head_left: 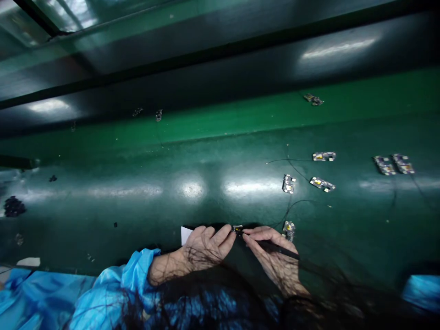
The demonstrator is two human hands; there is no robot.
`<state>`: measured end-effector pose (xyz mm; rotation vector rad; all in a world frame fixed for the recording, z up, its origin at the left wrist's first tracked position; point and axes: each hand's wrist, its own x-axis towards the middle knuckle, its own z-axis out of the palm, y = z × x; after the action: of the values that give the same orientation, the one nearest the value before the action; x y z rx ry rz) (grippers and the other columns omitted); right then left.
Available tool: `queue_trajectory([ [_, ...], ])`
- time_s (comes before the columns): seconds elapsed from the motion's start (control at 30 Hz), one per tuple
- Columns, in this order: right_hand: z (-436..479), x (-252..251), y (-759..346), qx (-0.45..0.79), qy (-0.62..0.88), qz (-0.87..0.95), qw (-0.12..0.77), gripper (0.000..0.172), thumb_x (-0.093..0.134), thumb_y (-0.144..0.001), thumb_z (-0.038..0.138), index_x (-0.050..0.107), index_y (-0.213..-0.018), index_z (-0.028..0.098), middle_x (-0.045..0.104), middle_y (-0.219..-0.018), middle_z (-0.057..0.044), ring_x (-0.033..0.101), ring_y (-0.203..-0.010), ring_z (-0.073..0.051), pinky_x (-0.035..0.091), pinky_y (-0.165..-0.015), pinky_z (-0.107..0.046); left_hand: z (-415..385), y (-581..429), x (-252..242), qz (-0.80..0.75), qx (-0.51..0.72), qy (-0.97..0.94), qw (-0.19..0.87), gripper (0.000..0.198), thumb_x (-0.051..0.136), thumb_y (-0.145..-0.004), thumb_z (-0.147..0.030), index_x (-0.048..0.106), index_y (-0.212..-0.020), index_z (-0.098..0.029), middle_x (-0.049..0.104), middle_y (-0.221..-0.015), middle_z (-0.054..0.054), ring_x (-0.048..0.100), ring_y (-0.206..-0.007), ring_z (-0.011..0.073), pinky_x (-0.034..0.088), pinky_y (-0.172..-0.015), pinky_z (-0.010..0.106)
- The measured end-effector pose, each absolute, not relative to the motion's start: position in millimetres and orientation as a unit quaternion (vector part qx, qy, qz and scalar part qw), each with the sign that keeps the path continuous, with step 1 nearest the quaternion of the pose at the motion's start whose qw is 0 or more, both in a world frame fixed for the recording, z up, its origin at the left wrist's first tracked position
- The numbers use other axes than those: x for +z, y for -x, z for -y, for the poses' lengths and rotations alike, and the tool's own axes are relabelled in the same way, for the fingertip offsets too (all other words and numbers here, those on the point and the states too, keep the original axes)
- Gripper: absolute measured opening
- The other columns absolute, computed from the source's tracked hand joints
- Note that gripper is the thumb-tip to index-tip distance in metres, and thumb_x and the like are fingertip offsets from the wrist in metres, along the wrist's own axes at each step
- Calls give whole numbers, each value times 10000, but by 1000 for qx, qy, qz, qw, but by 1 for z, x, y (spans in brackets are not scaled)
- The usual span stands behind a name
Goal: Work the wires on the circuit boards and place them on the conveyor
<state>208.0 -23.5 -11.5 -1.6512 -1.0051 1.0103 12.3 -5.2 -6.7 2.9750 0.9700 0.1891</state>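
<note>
- While the left hand has its fingers pinched at the left edge of a small circuit board, the right hand comes in from the right, its fingers closed around a slim black tool.
- This board is between the two hands, over the near part of the worktop; whether the tool's tip touches it is too small to tell.
- Partly hidden by the left hand, a white card shows at its left.
- Just beside the right hand lies another board; three boards lie farther off.
- Well to the right, two boards lie side by side.
</note>
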Motion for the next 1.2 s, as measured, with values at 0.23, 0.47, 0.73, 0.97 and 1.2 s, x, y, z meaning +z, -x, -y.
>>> queue_trajectory([
  [0.23,23,-9,-208,409,663,421,465,129,710,-650,306,617,-606,228,689,-712,22,673,-676,-94,545,-653,-191,6,-13,-6,-329,98,-939,-3,356,517,-925,-178,736,-1200,-234,699,-1269,58,555,-685,162,464,-591,327],
  [0.47,22,-7,-208,405,658,430,467,108,703,-654,288,616,-610,243,686,-707,33,674,-675,-93,544,-654,-194,5,-12,-5,-320,70,-945,6,367,542,-908,-179,728,-1217,-248,690,-1285,78,566,-686,167,451,-582,332],
  [0.73,21,-6,-207,412,649,433,471,113,699,-661,282,612,-612,228,681,-710,21,673,-667,-95,540,-637,-194,2,-16,4,-337,91,-937,5,370,468,-942,-164,743,-1184,-223,723,-1212,26,579,-671,143,452,-576,295],
  [0.97,22,-8,-209,412,643,444,469,107,696,-666,276,611,-619,230,677,-718,20,672,-687,-99,537,-654,-201,1,-19,11,-341,68,-938,3,324,538,-912,-160,759,-1130,-251,735,-1212,53,606,-674,165,477,-545,310],
  [1.2,20,0,-208,392,644,459,470,106,691,-670,254,614,-604,224,674,-723,24,664,-641,-88,538,-635,-196,-2,-21,15,-344,91,-934,7,350,515,-891,-121,775,-1102,-223,767,-1154,40,604,-650,160,498,-540,304],
])
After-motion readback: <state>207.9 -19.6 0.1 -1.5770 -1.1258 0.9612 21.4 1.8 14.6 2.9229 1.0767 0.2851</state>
